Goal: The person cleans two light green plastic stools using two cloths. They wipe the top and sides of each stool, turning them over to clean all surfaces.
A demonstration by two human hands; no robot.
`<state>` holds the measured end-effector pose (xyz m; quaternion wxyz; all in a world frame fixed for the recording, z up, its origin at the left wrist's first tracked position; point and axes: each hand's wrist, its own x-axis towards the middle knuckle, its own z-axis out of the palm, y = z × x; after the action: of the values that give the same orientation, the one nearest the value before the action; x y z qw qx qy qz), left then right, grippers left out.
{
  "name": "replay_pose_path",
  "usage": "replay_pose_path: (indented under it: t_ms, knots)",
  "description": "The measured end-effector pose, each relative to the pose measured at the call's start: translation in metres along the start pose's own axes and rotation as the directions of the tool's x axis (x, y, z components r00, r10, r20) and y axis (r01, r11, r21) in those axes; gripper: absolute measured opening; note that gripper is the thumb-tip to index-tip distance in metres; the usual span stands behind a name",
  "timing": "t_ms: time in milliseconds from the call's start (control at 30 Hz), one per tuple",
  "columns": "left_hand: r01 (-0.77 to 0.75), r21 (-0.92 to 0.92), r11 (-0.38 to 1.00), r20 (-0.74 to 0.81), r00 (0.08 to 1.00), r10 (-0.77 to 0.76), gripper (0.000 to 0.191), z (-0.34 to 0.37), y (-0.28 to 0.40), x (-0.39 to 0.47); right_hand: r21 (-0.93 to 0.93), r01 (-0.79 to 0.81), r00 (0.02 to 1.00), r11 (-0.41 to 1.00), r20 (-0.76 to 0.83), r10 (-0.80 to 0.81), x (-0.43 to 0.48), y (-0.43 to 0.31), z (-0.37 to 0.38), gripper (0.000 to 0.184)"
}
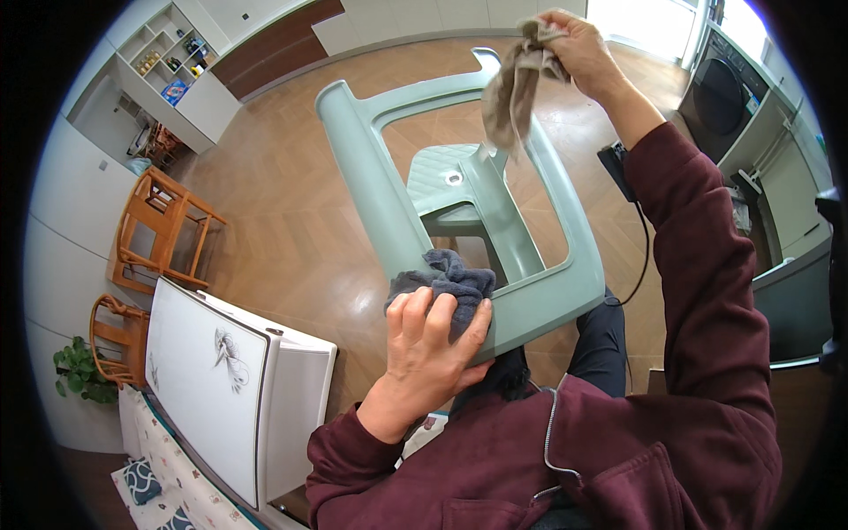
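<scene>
My left hand (430,338) presses a bunched dark grey cloth (457,281) onto the near corner of a pale green plastic stool or small chair (371,179). Its thumb reaches under the rim. The plastic frame has a large opening, through which a lower panel (430,169) with a quilted pattern shows. Up and to the right, my right hand (576,50) pinches a crumpled beige-brown cloth (513,99). That cloth hangs down in front of the frame's far right side and hides part of it. Whether it touches the plastic I cannot tell.
To the left stand a white-topped cabinet or table (205,384) and wooden chairs (159,228). A black device (616,169) with a cable hangs by my right sleeve. A front-loading washing machine (722,93) is at the far right. Wood-patterned floor (278,192) surrounds the stool.
</scene>
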<state>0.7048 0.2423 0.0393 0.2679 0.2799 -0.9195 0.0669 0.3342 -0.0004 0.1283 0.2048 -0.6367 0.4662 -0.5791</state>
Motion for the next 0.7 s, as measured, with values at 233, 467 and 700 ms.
replay_pose_path:
  t_ms: [233, 467, 700]
  knots:
    - [-0.005, 0.023, 1.000, -0.036, 0.999, 0.006, 0.076, 0.001, -0.002, 0.000, -0.714, 0.315, 0.948, 0.625, 0.265, -0.175, -0.024, 0.029, 0.022, 0.029]
    - [0.018, 0.037, 0.999, -0.016, 1.000, -0.018, 0.082, 0.003, -0.001, -0.001, -0.664, 0.287, 0.949, 0.691, 0.295, -0.110, -0.051, 0.047, 0.058, 0.031]
    - [0.005, 0.025, 1.000, -0.006, 1.000, -0.005, 0.080, 0.004, 0.000, -0.001, -0.583, 0.483, 0.858, 0.653, 0.466, -0.218, -0.104, 0.023, 0.034, 0.016]
